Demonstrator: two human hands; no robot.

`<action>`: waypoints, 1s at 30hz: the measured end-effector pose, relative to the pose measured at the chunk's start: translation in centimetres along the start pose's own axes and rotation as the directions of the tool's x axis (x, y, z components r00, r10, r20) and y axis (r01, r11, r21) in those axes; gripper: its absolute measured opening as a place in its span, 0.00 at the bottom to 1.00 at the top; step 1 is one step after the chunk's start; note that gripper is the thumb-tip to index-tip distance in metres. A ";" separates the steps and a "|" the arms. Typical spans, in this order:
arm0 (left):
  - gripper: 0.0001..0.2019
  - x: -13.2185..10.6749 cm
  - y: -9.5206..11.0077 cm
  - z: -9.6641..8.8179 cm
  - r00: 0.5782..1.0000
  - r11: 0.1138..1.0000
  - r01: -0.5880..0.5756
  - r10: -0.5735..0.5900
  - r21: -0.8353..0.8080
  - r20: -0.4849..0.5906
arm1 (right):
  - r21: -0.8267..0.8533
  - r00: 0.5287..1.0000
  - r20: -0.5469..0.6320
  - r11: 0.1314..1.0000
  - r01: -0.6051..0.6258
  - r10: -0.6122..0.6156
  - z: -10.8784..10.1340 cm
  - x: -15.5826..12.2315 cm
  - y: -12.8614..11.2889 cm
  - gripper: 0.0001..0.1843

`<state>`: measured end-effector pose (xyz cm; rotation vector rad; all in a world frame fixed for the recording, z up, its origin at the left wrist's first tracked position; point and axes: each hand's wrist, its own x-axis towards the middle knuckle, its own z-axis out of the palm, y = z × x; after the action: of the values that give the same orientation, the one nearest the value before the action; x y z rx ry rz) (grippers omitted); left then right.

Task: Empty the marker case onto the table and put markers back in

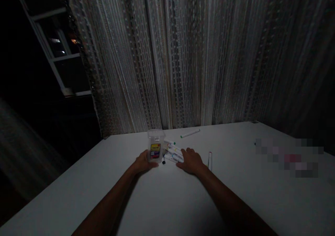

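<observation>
Head view, dim light. White table [167, 201] set against a striped curtain [199, 54], dark window [60, 58] off to the left.

Left hand [142, 163] wrapped around the lower part of a clear plastic box [155, 146], upright, with a yellow and red label on its front. Fingers curled round the side, thumb toward the front; closed on it, though how firmly cannot be told.

Right hand [191, 161] laid palm down, fingers spread and fairly flat, resting on the near end of a loose bunch of markers [172, 151] just right of the box. Touching them, not visibly gripping any. Whether a marker sits pinched under the palm cannot be told.

One marker with a green cap [190, 133] lying well apart near the curtain. Another with a red tip [209, 159] just beside the right hand, on its outer side. A small dark cap [163, 161] loose between box and markers. Blurred-out patch at the far right of the table.

Likely trouble from here: round markers rolling off under a flat palm, scattering toward the table edge. Box tipping if pushed high while held low. Loose cap easy to lose in this poor light. Stray markers overlooked, being far from the bunch.
</observation>
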<state>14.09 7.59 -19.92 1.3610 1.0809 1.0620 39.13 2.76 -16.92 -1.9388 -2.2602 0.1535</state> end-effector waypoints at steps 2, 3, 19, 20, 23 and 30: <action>0.36 0.0 1.0 0.3 1.000 1.000 -0.015 0.015 -0.023 -0.005 | -0.015 1.000 0.018 1.000 0.010 -0.010 -0.2 0.3 0.0 0.35; 0.37 0.0 1.5 0.4 1.000 0.999 -0.028 0.028 -0.046 -0.006 | -0.025 0.999 0.030 1.000 0.018 -0.017 -0.3 0.5 0.0 0.35; 0.29 -0.3 0.4 -0.4 0.996 0.988 -0.081 0.084 -0.128 0.021 | 0.134 0.996 0.036 0.989 0.070 -0.076 0.0 0.1 1.6 0.44; 0.29 -0.3 0.4 -0.4 0.997 0.989 -0.077 0.080 -0.124 0.018 | 0.155 0.997 0.029 0.986 0.069 -0.075 -0.1 0.1 1.7 0.43; 0.29 -0.2 0.5 -0.3 0.996 0.987 -0.080 0.083 -0.138 0.018 | 0.180 0.997 -0.061 0.982 0.050 -0.040 -0.4 0.3 2.2 0.36; 0.32 0.1 0.2 -0.3 0.994 0.987 -0.080 0.089 -0.141 0.059 | 0.171 0.956 -0.238 0.977 -0.131 0.170 -2.3 -0.1 3.5 0.25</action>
<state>13.78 7.70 -19.75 1.3298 0.8918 1.1253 42.92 3.16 -15.30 -1.9272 -1.8851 0.0913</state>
